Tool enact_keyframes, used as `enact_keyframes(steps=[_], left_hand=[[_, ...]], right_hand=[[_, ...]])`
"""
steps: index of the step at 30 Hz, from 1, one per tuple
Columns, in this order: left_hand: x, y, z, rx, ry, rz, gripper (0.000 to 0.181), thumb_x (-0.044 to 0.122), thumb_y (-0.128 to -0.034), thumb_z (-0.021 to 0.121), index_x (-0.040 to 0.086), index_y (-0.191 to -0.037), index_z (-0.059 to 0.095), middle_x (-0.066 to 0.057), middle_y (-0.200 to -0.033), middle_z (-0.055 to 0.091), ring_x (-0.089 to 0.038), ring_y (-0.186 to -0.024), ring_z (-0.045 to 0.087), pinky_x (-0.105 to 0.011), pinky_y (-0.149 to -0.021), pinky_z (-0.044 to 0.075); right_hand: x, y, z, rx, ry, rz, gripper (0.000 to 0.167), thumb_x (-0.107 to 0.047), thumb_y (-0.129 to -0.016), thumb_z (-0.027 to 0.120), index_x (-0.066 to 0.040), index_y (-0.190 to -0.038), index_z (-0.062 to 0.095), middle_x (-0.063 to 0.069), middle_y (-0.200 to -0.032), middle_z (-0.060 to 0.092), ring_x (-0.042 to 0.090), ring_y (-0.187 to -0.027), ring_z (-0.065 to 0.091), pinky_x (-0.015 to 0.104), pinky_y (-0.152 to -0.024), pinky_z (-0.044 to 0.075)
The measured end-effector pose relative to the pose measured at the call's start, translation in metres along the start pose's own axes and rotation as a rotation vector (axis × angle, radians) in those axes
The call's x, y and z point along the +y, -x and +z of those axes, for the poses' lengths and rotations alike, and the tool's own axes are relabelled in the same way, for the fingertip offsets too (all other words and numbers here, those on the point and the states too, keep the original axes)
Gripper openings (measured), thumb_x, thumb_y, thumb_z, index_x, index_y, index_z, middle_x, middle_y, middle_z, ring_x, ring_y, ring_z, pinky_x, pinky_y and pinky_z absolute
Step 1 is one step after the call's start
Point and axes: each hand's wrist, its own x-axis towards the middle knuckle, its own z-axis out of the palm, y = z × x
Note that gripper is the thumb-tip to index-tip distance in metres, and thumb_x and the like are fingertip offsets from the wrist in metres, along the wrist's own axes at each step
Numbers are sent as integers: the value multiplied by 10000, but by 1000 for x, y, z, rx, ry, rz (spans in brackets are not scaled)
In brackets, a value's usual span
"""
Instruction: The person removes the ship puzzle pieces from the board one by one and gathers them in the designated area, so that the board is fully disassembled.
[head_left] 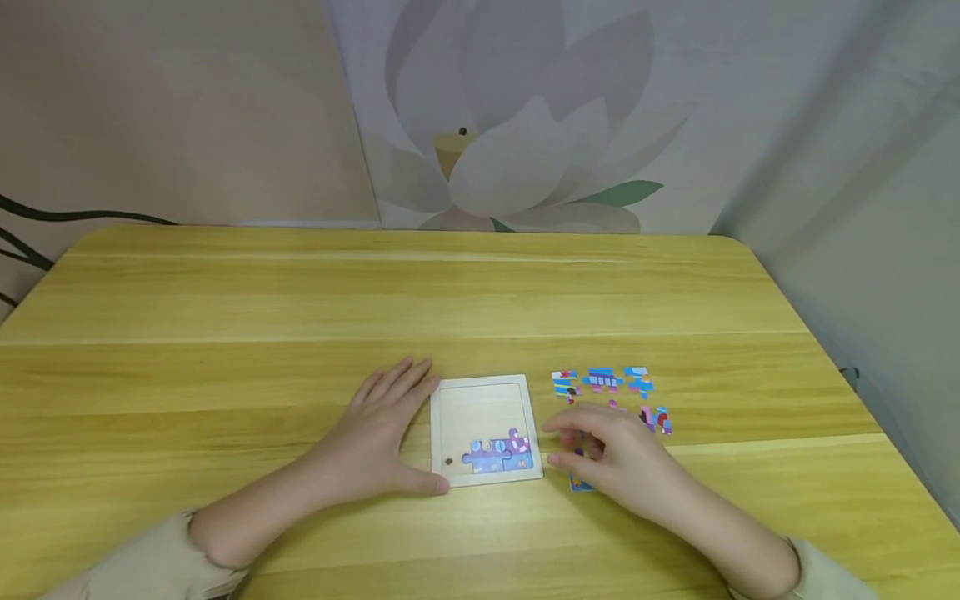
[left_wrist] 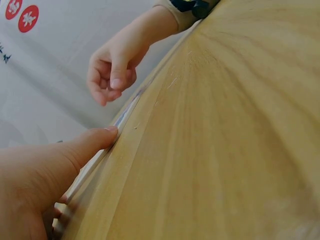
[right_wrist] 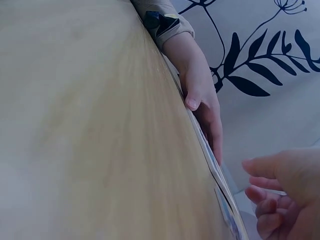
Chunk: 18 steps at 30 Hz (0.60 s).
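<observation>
A square white-rimmed puzzle tray [head_left: 480,404] lies on the table. Two joined purple-blue jigsaw pieces [head_left: 489,461] sit in its lower right part. My left hand [head_left: 378,446] rests at the tray's left side, thumb on the lower left corner and fingers spread by the upper left one. In the left wrist view the thumb [left_wrist: 97,140] touches the tray's edge. Just right of the tray hovers my right hand [head_left: 626,454], fingers loosely bent, with nothing visible between thumb and fingertips. Loose jigsaw pieces [head_left: 602,380] lie behind and under it, some partly hidden.
The tray and pieces lie on a wooden table [head_left: 225,292]. A curtain with a printed flower [head_left: 510,167] hangs behind its far edge. Grey cloth [head_left: 885,208] hangs along the right side. Dark curved lines [head_left: 90,215] show at the far left.
</observation>
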Motion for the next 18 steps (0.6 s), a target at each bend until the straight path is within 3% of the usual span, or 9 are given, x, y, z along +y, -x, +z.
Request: enact_keyframes(steps=[18], left_hand=[[1, -1, 0, 4, -5, -2, 1219, 728, -600, 725, 40, -1502, 276, -105, -1578, 129, -291, -1442, 41, -527, -1130, 4]], right_hand=[[-12, -25, 17, -134, 2, -19, 257, -182, -794, 788, -142, -1034, 708, -129, -817, 598, 58, -605, 449, 214, -526, 408]])
